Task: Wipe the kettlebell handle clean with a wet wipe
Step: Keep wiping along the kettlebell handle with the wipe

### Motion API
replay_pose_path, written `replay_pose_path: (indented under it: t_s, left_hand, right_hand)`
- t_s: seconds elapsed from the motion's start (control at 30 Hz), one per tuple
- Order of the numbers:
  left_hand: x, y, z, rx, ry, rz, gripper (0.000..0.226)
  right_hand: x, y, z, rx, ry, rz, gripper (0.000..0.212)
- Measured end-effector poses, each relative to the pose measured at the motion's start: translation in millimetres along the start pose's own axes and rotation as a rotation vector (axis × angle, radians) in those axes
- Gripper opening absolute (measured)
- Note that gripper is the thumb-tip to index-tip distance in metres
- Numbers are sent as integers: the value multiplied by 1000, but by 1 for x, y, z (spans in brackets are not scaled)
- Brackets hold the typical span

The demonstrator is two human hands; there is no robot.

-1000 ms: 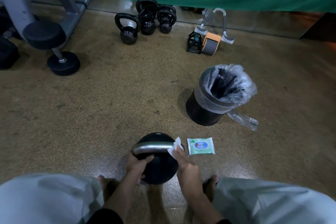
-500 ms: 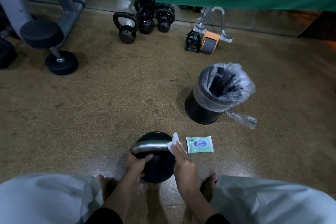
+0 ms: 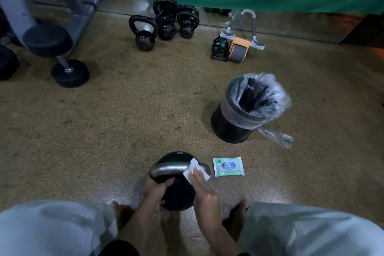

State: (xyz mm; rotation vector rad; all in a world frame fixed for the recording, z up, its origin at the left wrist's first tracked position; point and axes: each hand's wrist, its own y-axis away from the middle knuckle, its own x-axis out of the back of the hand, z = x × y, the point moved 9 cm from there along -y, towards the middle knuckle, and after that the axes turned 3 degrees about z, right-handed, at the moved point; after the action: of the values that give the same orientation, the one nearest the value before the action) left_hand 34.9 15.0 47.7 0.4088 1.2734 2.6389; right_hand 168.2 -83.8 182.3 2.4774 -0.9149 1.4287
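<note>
Steel handle (image 3: 172, 169): arched over black kettlebell (image 3: 176, 191) on speckled floor (image 3: 124, 120), between the knees; bare along its left and middle run, covered at the right bend.
White wipe (image 3: 194, 171): draped over right end of handle, pressed flat under fingertips.
Right hand (image 3: 204, 190): fingers held together and laid on wipe, pressing rather than gripping round.
Left hand (image 3: 154, 190): thumb and fingers curled on the ball below handle's left end, bracing it.
Best done, by judgement: wrapped wipe fully round the bar, slid leftward in one firm pass, kept ball braced against rocking, turned wipe to a fresh face for the underside.
Wipe pack (image 3: 228, 166): just beside kettlebell on the right; lined bin (image 3: 247, 110) beyond.
Hidden: handle's underside, right bend beneath wipe, left palm contact; dirt on steel too dim to judge; pack lettering blurred.
</note>
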Motion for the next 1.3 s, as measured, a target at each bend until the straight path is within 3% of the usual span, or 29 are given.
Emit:
replay_pose_path:
  t_s: [0.2, 0.37, 0.67, 0.87, 1.1, 1.3]
  left_hand:
    - [2, -1, 2, -7, 14, 4, 65]
    - [2, -2, -2, -4, 27, -4, 63]
    - [1, -1, 1, -5, 24, -7, 68]
    - [2, 0, 1, 7, 28, -5, 68]
    - [1, 0, 0, -4, 24, -6, 65]
    - [4, -1, 2, -17, 19, -5, 68]
  right_hand:
    - [17, -14, 5, -62, -30, 99, 73]
    - [13, -26, -11, -2, 21, 35, 70]
    - [26, -56, -12, -52, 119, -34, 57]
    - [23, -57, -6, -5, 114, -147, 52]
    - [-10, -87, 0, -21, 218, -441, 32]
    - [-3, -91, 9, -9, 214, -474, 36]
